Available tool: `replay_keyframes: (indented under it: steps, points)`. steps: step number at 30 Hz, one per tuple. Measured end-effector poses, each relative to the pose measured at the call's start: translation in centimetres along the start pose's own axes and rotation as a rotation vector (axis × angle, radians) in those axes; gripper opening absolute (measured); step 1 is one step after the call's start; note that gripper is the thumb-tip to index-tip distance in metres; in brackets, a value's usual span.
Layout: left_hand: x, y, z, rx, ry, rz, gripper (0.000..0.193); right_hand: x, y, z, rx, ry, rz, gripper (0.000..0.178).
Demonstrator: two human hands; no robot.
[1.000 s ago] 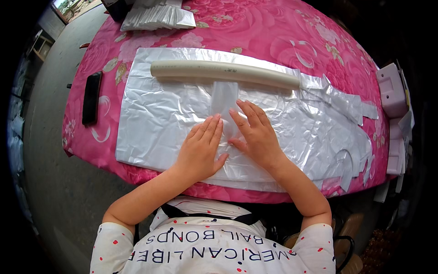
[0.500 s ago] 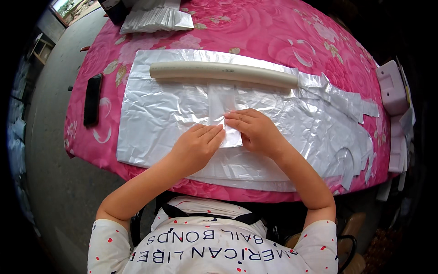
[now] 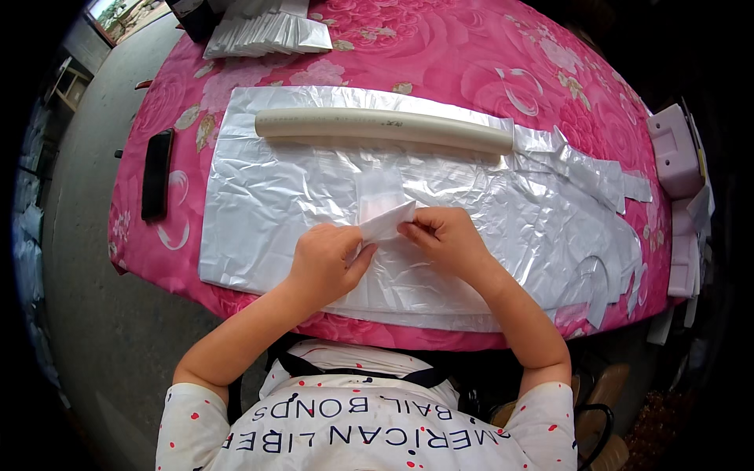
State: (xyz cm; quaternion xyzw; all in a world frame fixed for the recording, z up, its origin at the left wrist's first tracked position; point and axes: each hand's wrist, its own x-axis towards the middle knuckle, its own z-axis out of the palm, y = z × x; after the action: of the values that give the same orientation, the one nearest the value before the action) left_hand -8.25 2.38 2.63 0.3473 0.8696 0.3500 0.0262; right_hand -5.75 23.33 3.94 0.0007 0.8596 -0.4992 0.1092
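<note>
Both hands pinched a small folded piece of clear plastic film [image 3: 383,216] lifted slightly off the stack of silvery plastic bags [image 3: 267,212]: the left hand [image 3: 326,263] gripped its lower left corner, the right hand [image 3: 445,239] its right edge. A cream tube [image 3: 385,128] lay across the stack on the pink floral tablecloth [image 3: 440,55]; a black phone [image 3: 156,174] rested left.

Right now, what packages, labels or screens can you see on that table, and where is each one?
Stack of white plastic bags: far left end of the table, flat, white.
Phone: left edge of the pink cloth, slim black slab, screen dark.
White box: right edge, pale and blocky.
Small folded bag: centre, pinched between left hand and right hand.
</note>
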Motion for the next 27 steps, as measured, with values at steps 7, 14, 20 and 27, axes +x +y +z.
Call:
replay_keyframes:
  steps: [7,14,20,27]
  points:
    - [2.4,0.1,-0.2,-0.268,0.044,-0.391,0.065,3.0,-1.3,-0.9,0.011,-0.074,0.322,0.029]
    - [2.3,0.5,-0.7,-0.049,0.03,-0.302,0.071,3.9,-1.5,-1.3,-0.014,-0.145,0.368,0.03]
    - [2.6,1.2,2.1,0.319,0.016,0.111,0.079,4.2,-1.7,-1.4,0.012,-0.139,0.392,0.029]
    - [2.7,0.3,3.8,0.313,-0.097,0.006,0.104,3.1,-1.5,-1.1,-0.09,-0.1,0.328,0.025]
